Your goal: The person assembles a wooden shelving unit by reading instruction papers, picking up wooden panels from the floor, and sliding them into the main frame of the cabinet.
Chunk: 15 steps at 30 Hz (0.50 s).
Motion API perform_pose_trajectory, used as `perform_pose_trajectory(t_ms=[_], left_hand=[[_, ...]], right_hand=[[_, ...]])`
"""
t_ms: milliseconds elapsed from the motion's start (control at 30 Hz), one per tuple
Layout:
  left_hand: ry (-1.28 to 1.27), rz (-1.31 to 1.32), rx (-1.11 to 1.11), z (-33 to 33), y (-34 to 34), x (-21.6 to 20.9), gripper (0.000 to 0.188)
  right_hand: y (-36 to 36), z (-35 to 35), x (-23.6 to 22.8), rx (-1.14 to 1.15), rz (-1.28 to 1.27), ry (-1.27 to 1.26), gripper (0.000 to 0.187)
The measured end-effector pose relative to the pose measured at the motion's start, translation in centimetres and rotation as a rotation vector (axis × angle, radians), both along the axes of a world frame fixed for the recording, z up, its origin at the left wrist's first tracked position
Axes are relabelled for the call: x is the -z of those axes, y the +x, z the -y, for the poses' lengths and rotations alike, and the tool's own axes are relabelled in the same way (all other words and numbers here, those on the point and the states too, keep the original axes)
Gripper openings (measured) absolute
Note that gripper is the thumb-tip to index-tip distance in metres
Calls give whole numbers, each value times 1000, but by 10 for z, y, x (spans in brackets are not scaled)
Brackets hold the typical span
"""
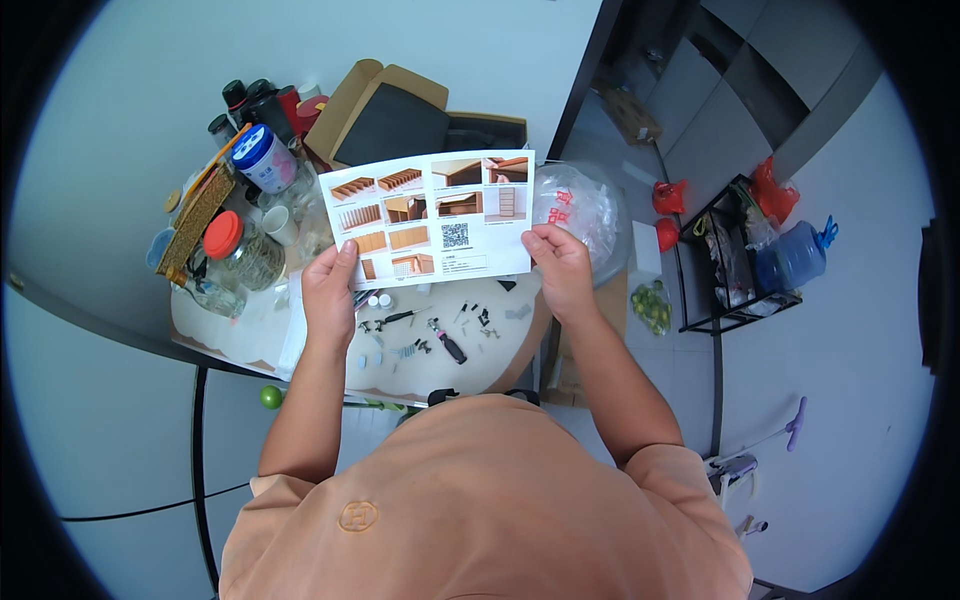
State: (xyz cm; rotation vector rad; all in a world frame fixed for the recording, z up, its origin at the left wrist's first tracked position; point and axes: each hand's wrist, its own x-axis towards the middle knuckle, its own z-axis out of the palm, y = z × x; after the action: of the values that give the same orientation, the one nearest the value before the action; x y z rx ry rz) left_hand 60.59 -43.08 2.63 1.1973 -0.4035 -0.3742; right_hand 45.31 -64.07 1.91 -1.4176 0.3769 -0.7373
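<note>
An instruction sheet (432, 222) with rows of small furniture photos and a square code is held up over the table. My left hand (329, 294) pinches its lower left corner, thumb on the front. On the right edge, my right hand (561, 268) grips the paper the same way. Below the sheet, on the pale table (400, 365), lie a ratchet screwdriver (447, 342) with a black and pink handle and a slim dark screwdriver (400, 316). Several small screws and metal fittings (486, 319) are scattered around them. The sheet hides part of the tabletop behind it.
Jars crowd the table's left, among them a red-lidded glass jar (240, 248) and a blue-lidded tub (265, 158). An open cardboard box (350, 110) stands behind. Clear plastic wrapping (590, 215) sits at right. A black rack (715, 260) holds a blue water bottle (793, 262).
</note>
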Motion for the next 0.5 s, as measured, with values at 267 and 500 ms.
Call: perform_pose_trajectory(t_ms=[267, 500], left_hand=[[0, -22, 13, 6, -1, 1, 28], [3, -35, 21, 6, 3, 10, 28]], right_hand=[[-2, 2, 6, 8, 16, 47, 16], [-2, 3, 8, -19, 2, 57, 16]])
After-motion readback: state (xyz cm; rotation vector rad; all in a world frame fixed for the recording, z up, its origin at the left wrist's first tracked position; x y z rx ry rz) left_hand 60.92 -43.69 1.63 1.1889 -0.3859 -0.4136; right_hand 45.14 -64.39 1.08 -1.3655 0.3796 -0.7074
